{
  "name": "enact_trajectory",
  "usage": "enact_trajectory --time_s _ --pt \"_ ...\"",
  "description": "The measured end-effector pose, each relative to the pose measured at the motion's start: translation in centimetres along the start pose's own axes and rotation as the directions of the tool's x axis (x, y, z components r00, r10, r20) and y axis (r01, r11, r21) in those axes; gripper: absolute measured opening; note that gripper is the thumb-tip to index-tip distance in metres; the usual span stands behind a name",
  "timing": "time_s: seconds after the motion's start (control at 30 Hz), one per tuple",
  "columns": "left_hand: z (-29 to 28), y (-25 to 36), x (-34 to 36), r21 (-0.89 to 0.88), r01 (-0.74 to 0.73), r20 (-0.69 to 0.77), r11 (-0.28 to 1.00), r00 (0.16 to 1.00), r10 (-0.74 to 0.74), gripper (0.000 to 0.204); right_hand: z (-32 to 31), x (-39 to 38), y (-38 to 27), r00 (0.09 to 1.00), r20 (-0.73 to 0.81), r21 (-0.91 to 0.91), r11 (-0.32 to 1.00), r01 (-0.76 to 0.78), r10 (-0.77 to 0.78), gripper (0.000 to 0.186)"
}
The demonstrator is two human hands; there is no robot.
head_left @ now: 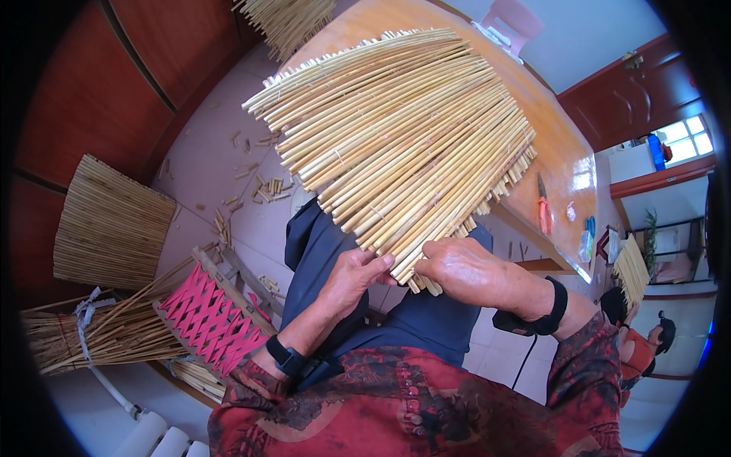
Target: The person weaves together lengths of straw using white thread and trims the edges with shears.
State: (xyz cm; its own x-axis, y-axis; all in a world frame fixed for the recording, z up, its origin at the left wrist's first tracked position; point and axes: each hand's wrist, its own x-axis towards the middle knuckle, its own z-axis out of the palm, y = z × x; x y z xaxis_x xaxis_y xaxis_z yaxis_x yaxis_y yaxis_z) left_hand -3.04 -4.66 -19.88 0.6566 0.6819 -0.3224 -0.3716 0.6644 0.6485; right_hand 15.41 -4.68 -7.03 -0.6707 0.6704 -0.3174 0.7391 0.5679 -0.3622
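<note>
A fan-shaped mat of pale straw-coloured sticks point(384, 129), bound with thin thread, lies over a pale orange wooden table point(556, 145) and reaches down above my legs. My left hand point(350, 278) grips the mat's near end, thumb on top and fingers mostly hidden underneath. My right hand point(457, 270) is closed on the near right corner of the same mat, a little right of my left hand, knuckles up. On the table's right part lie red-handled scissors or pliers point(544, 209) and a small blue-handled tool point(589, 227).
More stick mats point(114, 221) and reed bundles point(99, 339) are at left, beside a pink-webbed wooden folding stool point(209, 316). Short stick offcuts point(270, 186) litter the tiled floor. A pink chair point(510, 23) stands behind the table. Two people point(647, 343) at right are near another mat point(632, 266).
</note>
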Motion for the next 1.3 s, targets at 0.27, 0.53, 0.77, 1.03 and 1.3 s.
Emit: enact_trajectory --time_s 0.27,0.53,0.77,1.03,1.3 --pt "0.6 2.7 -3.5 0.96 -0.149 0.106 0.239 0.977 0.183 0.042 -1.0 -1.1 -0.1 0.993 -0.1 -0.229 0.973 0.034 -0.058 0.007" --pt "0.3 2.4 -0.8 0.618 -0.329 0.706 -0.714 0.631 0.321 0.046 -0.7 -1.5 -0.6 1.0 0.001 -0.347 0.938 0.023 -0.024 0.009" --pt "-0.1 3.3 2.5 0.526 -0.468 0.817 -0.711 0.51 0.269 0.038 -0.5 -1.2 -0.7 0.994 -0.067 -0.418 0.907 0.047 -0.083 0.003" --pt "1.7 6.8 1.9 0.385 -0.561 0.913 -0.733 0.347 0.214 0.029 -5.5 -2.4 -1.6 0.985 -0.033 -0.418 0.898 0.139 -0.168 0.006" --pt "3.5 8.9 0.4 0.366 -0.563 0.922 -0.74 0.327 0.208 0.028 -9.3 -2.6 -3.5 0.974 0.113 -0.43 0.874 0.227 -0.197 0.009"
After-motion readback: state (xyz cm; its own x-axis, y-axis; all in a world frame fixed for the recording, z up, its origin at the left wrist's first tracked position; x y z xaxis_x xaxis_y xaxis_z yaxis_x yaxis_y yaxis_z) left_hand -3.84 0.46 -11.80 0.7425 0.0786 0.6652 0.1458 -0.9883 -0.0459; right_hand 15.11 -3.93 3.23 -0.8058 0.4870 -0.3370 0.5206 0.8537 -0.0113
